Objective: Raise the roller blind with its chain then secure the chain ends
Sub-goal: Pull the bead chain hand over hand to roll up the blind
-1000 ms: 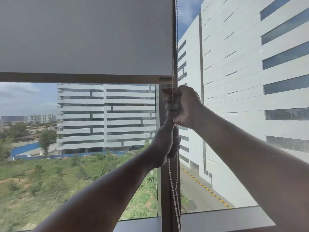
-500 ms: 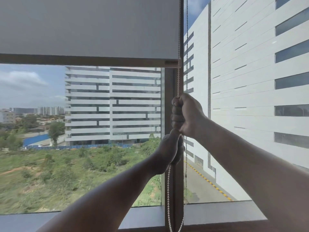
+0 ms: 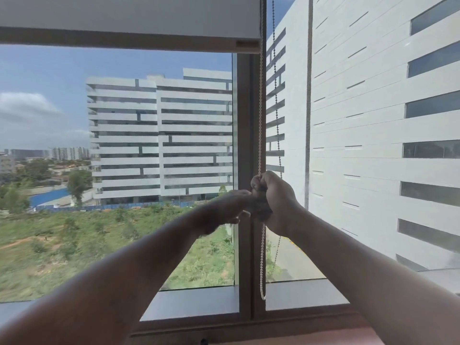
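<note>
The roller blind (image 3: pixel 129 16) sits high in the window, its bead chain (image 3: pixel 260 108) hanging down the mullion (image 3: pixel 245 145) at its right. The right hand (image 3: pixel 276 200) is fisted round the chain; the left hand (image 3: pixel 236 207), touching it, is blurred, so its grip can't be told.

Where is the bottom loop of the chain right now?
In the head view, the chain's loop hangs free right of centre, in front of the window post, below the right hand and just above the sill.

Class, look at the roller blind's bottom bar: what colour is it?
Brown, a plain bottom bar under the pale grey blind fabric; the head view shows it.
</note>
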Tool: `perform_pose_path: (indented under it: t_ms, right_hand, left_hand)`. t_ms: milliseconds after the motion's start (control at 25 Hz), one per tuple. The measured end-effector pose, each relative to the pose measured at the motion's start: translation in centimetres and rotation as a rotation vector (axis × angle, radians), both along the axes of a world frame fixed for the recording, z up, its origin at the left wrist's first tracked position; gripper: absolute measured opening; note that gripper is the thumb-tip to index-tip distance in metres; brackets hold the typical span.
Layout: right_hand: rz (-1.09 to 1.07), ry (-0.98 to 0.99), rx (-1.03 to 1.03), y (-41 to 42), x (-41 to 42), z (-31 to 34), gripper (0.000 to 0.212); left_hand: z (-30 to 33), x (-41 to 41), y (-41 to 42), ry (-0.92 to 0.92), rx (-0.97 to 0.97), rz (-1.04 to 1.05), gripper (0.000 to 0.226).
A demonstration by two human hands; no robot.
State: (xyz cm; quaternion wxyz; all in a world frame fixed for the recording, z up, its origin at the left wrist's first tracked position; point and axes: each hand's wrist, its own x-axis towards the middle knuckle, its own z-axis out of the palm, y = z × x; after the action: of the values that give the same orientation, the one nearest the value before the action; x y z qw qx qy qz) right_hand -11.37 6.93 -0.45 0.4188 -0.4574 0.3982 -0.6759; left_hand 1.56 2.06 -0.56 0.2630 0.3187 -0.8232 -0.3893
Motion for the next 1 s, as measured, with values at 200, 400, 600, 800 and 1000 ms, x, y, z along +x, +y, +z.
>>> perform_pose_path:
  t_ms: [200,400,600,800,1000]
  right_hand:
    - [0.082,0.069,-0.023,1.3,0.7,0.2,0.043]
    - [0.1,0.066,-0.028,2.3,1.1,0.3,0.046]
    - [0.101,0.072,-0.038,2.8,0.5,0.1,0.052]
    - [0.116,0.083,-0.065,3.0,0.7,0.0,0.05]
    - [0.11,0.105,-0.069,3.1,1.2,-0.8,0.05]
  left_hand:
    - [9.3,-1.3,1.8,0.585,0.153,-0.141,0.044]
    - [10.4,-3.2,3.3,0.566,0.321,-0.231,0.059]
    - [10.4,-4.2,4.0,0.616,0.382,-0.228,0.032]
    - [10.1,-4.2,4.3,0.702,0.38,-0.196,0.027]
    - [9.0,-4.1,4.2,0.73,0.315,-0.125,0.029]
